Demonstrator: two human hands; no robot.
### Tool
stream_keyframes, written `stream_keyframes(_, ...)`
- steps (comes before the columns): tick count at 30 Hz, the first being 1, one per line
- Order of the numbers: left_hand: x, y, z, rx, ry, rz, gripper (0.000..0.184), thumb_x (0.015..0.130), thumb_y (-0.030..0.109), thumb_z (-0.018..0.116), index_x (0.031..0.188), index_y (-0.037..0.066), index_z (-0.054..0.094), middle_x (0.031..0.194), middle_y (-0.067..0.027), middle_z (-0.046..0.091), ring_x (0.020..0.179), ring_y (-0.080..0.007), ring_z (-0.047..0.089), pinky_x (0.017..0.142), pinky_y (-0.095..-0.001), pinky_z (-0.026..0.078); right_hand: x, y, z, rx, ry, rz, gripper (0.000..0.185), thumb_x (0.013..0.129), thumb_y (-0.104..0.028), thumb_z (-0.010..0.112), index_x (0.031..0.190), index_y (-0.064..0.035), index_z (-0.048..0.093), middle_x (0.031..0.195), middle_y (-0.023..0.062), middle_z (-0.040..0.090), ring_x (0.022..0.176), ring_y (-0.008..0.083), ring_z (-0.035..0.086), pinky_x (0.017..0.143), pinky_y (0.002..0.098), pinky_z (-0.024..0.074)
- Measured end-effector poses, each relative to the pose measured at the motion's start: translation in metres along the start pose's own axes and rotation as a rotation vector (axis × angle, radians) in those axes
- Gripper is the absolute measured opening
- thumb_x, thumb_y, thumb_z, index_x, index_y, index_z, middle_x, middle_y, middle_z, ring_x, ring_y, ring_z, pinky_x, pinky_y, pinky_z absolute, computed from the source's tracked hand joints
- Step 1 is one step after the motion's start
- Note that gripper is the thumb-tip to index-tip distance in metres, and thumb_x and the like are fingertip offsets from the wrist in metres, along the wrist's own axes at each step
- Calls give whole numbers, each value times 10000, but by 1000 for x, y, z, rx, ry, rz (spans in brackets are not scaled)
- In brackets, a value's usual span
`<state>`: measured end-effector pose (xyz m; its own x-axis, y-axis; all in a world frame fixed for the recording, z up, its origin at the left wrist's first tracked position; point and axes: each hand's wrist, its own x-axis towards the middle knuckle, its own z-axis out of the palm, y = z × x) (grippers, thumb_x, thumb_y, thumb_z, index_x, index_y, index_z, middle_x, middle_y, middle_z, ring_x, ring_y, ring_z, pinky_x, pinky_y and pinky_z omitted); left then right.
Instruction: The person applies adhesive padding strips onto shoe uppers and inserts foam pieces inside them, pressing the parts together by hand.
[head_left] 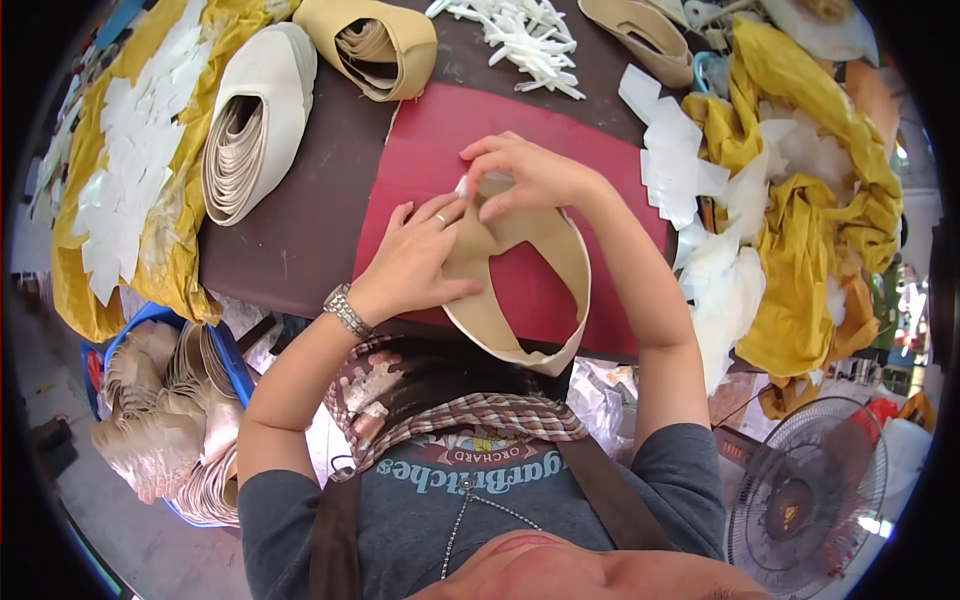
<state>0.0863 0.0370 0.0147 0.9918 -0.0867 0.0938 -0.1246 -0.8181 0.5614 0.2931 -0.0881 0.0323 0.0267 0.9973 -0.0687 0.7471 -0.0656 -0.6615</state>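
Note:
A beige shoe upper (468, 262) with a wide opening lies over the red mat (420, 140) at the table's front. My left hand (415, 255), wearing a ring and a watch, rests on the piece's left side with its fingers spread; the fingertips reach its top edge. At that same edge my right hand (520, 178) curls its thumb and fingers around the material. A small white bit (462, 186) shows between the two hands. Part of the edge is hidden under the fingers.
Stacked white uppers (262, 130) and tan uppers (405, 50) lie beyond the mat. White strips (530, 40) are heaped at the back. Yellow cloths (800, 240) with translucent sheets lie right, more sheets (130, 150) left. A blue basket (232, 355) and a fan (808, 495) stand below.

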Motion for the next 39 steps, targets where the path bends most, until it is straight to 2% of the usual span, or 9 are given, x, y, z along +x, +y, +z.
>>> stream_keyframes(5,2,1,-1,29,-70,-22,657,684,262,742,1288,145,510,1475,-48,427,1332,-360,362,1042,-496,277,-54,-71,13,-679,197,-187,143,708,-198,665,746,-67,624,1013,104,617,1031,262,558,958,429,435)
stream_keyframes(15,29,-12,-28,-442,-57,10,690,824,272,721,1411,74,416,1450,-161,422,1296,-298,434,1050,-411,357,-91,-73,19,-498,249,-207,133,723,-146,597,799,-85,507,909,61,609,945,225,612,816,377,513)
stream_keyframes(16,41,-6,-29,-451,118,44,506,869,157,665,1331,19,510,1305,-169,562,1153,-218,559,960,-343,444,-88,-74,23,-502,293,-273,135,719,-144,598,794,-85,503,908,61,608,942,226,612,804,371,514)
stream_keyframes(19,79,5,-26,-646,-406,-4,299,879,134,649,1126,-34,646,1016,-125,701,925,-161,641,838,-310,499,-81,-78,34,-546,338,-362,161,690,-140,613,780,-79,494,871,75,608,894,234,629,772,352,529)
stream_keyframes(23,82,-4,12,-647,9,-140,173,856,95,659,956,-42,697,769,-124,705,699,-111,639,683,-281,511,-101,-95,44,-689,313,-260,176,669,-142,628,762,-64,500,844,125,614,844,271,650,769,364,543)
stream_keyframes(30,67,16,22,-564,120,-189,185,853,76,650,997,-30,697,849,-168,715,771,-150,679,720,-298,519,-134,-140,55,-694,225,-150,197,645,-141,621,753,-24,506,886,236,638,862,326,668,777,402,557)
stream_keyframes(32,67,-16,24,-416,317,-224,189,835,55,634,996,-17,701,896,-197,701,786,-265,699,733,-346,520,-149,-159,65,-442,197,-279,195,626,-134,619,761,-37,518,745,107,580,715,224,618,661,350,526)
stream_keyframes(34,68,-40,8,-720,269,-397,204,901,91,620,1038,-46,682,854,-83,725,766,-121,644,722,-290,511,-153,-164,70,-235,211,-339,184,625,-131,620,758,-52,519,672,46,507,631,182,560,607,329,486)
stream_keyframes(39,31,-33,-16,-271,312,-63,535,996,259,507,1438,-8,368,1425,-198,427,1343,-259,370,1096,-354,301,-133,-136,55,-442,417,-112,133,670,-115,604,762,-83,513,642,11,458,632,164,529,681,315,438)
